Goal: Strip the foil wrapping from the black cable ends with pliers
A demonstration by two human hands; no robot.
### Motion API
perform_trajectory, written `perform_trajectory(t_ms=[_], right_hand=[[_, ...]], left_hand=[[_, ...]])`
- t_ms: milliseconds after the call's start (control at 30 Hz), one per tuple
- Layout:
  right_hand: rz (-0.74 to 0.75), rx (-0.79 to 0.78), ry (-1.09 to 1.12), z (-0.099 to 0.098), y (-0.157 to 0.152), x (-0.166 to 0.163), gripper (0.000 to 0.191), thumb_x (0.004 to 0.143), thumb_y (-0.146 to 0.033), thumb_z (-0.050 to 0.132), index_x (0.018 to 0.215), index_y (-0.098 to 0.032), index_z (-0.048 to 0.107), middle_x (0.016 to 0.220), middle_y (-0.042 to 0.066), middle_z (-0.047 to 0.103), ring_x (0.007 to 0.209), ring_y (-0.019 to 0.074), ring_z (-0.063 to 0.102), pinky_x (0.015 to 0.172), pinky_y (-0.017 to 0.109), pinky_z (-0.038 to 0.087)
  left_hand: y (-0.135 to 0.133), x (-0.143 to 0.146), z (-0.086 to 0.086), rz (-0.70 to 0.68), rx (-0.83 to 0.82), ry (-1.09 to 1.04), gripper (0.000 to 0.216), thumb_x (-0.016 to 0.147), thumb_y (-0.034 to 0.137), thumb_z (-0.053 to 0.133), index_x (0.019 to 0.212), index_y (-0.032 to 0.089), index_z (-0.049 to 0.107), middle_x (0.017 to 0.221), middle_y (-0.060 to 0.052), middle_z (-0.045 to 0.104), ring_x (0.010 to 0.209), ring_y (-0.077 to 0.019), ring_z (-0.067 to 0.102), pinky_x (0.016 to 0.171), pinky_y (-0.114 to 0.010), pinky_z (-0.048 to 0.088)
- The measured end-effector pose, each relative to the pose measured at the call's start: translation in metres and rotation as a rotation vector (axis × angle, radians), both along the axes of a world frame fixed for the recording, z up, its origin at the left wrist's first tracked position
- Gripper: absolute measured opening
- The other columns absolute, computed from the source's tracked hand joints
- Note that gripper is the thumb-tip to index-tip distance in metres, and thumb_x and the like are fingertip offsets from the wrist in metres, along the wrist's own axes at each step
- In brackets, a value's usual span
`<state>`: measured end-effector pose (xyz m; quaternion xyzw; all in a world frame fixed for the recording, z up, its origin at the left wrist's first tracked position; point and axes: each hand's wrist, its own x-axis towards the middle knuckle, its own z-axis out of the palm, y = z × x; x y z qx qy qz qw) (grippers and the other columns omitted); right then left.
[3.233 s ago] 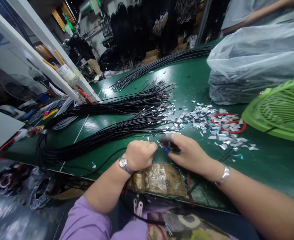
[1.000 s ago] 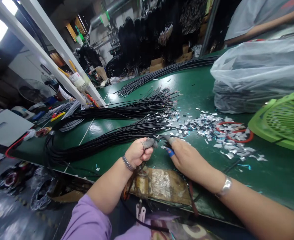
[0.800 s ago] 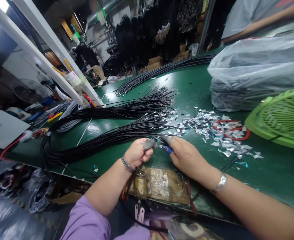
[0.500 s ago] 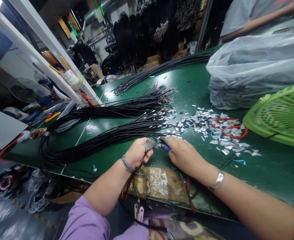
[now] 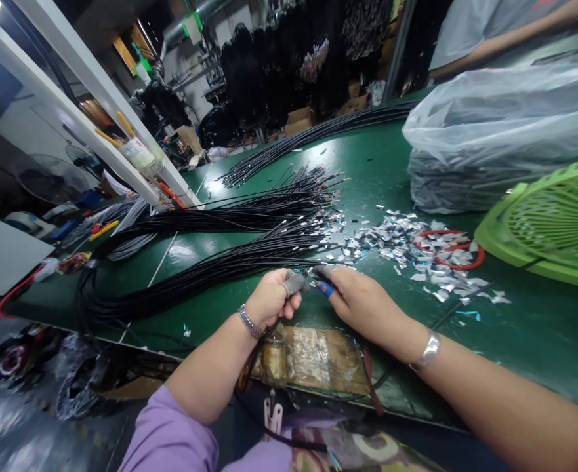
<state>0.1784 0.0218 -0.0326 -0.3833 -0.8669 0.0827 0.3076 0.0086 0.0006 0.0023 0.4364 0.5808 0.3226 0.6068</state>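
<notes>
In the middle of the head view, my left hand (image 5: 275,296) is closed in a pinch on a thin black cable, with grey covers on its fingertips. My right hand (image 5: 360,298) faces it from the right, also pinching, with grey and blue covers on its fingers. Between the fingertips shows the cable's end (image 5: 311,271), with a pale, silvery bit; its details are too small to make out. Just beyond my hands lies a bundle of black cables (image 5: 205,278) with white-tipped ends. Foil scraps (image 5: 392,236) are strewn to their right.
A second cable bundle (image 5: 239,213) with frayed wire ends lies behind. Around the green table (image 5: 367,164) are a green plastic fan (image 5: 539,229), a plastic-wrapped stack (image 5: 495,137), a red ring (image 5: 475,259) and a taped wooden board (image 5: 323,360). Another person's arm (image 5: 510,42) is at far right.
Both hands stay nearly in place, their fingertips still close together at the cable's end. The view has shifted very slightly.
</notes>
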Motion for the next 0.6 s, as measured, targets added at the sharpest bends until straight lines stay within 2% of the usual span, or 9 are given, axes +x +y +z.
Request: perform_trajectory(t_ms=[200,400,600], right_hand=[[0.012,0.001,0.007,-0.0044,0.0,-0.0008,0.032,0.077,-0.007,0.041,0.101,-0.017,0.059,0.085,0.009,0.069,0.078,0.0216,0.063,0.071,0.032,0.05],[-0.013,-0.032,-0.069,-0.0004,-0.0015,-0.0025,0.027,0.075,-0.005,0.04,0.089,-0.016,0.06,0.075,0.009,0.067,0.07,0.0208,0.062,0.066,0.03,0.048],[-0.021,-0.135,-0.097,0.0049,-0.0013,-0.0017,0.023,0.074,-0.004,0.041,0.079,-0.018,0.059,0.072,0.007,0.066,0.068,0.0189,0.06,0.063,0.027,0.044]], left_hand=[[-0.0003,0.0045,-0.0001,0.003,0.032,0.101,0.025,0.076,0.039,0.057,0.07,0.017,0.046,0.042,0.007,0.049,0.026,-0.0039,0.036,0.029,-0.015,0.019],[-0.0018,0.0059,-0.0012,0.013,0.076,0.132,0.033,0.072,0.046,0.062,0.067,0.018,0.044,0.042,0.008,0.05,0.026,-0.004,0.037,0.028,-0.014,0.021],[-0.0032,0.0049,-0.0048,-0.001,0.108,0.149,0.036,0.07,0.048,0.063,0.068,0.018,0.044,0.043,0.007,0.051,0.026,-0.0037,0.038,0.029,-0.014,0.023]])
